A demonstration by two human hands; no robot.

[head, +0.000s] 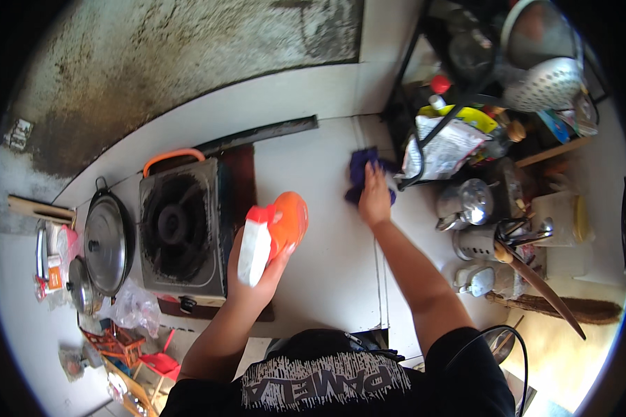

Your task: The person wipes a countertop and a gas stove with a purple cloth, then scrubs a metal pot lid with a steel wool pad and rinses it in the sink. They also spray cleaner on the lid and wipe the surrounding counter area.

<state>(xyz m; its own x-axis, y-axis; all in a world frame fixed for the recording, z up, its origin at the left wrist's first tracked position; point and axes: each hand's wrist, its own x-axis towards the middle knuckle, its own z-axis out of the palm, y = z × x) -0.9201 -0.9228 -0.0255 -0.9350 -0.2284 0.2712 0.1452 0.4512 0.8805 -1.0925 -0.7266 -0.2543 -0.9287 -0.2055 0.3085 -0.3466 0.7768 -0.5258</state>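
Note:
My left hand is closed around an orange spray bottle with a red and white trigger head, held above the white tiled counter just right of the gas stove. Farther right, my right hand presses on a crumpled dark purple cloth that lies on the counter near the rack. Its fingers point away from me over the cloth, and parts of the cloth stick out on both sides.
A blackened gas stove with an orange hose stands left, beside a lidded pan. On the right are a black rack with packets, a metal kettle, a utensil holder and a glass jar. A stained wall rises behind.

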